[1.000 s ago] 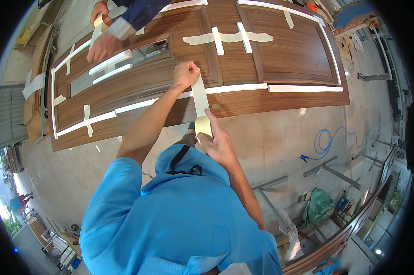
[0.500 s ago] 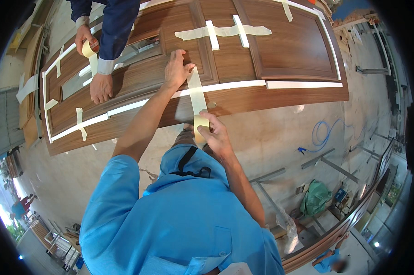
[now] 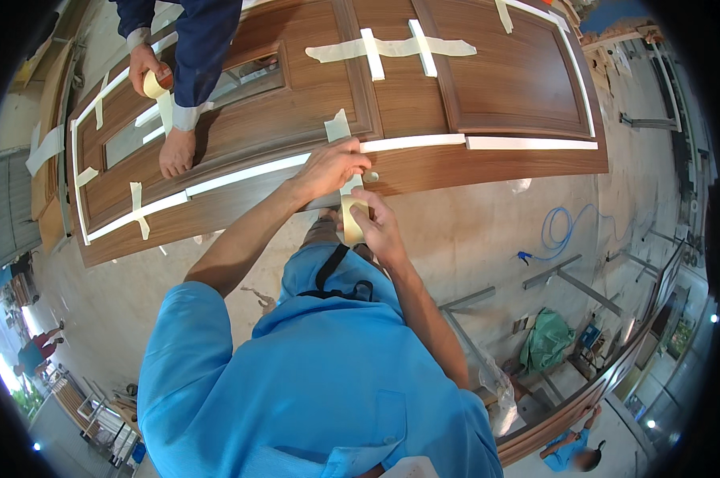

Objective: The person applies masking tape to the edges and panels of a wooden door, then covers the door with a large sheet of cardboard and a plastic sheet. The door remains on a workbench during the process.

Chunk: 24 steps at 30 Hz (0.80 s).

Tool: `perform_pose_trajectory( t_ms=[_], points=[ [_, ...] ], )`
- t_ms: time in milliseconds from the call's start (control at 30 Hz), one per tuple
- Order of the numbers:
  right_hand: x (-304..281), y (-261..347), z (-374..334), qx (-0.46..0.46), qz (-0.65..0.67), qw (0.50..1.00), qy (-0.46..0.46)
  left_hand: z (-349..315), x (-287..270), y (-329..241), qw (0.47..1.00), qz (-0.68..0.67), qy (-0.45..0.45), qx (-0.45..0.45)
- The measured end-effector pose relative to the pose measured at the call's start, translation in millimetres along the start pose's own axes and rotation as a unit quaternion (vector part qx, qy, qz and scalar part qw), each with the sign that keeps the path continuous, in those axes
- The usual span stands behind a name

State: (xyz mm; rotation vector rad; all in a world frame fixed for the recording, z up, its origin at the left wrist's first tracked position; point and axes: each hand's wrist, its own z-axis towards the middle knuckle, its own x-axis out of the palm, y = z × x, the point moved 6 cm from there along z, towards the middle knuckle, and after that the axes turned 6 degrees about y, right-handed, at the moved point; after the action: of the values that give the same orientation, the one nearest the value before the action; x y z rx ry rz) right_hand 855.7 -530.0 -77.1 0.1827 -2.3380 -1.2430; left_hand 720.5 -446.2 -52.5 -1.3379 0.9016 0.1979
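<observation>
Toward twelve o'clock from my chest, I see my left hand (image 3: 328,166) pressing a strip of masking tape (image 3: 340,131) flat onto the wooden door (image 3: 487,88), fingers spread open. Just below at six o'clock, my right hand (image 3: 380,227) closes its fingers around the tape roll (image 3: 353,219). At ten o'clock, a co-worker's hands (image 3: 176,151) tape the same door.

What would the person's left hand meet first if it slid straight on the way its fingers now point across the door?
Probably the white strip along the wooden door: the left hand presses the masking tape, fingers toward it; depth is uncertain.
</observation>
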Motion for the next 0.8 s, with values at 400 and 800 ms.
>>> perform_pose_trajectory(
  t_ms=[400, 800],
  points=[
    [-31, 7, 45, 0.011, -0.331, 0.934, -0.133, 11, 27, 11, 0.982, 0.062, 0.171, 0.05],
    [-46, -10, 56, 0.174, -0.217, 0.954, -0.114, 7, 27, 22, 0.98, 0.073, 0.116, 0.147]
  ],
)
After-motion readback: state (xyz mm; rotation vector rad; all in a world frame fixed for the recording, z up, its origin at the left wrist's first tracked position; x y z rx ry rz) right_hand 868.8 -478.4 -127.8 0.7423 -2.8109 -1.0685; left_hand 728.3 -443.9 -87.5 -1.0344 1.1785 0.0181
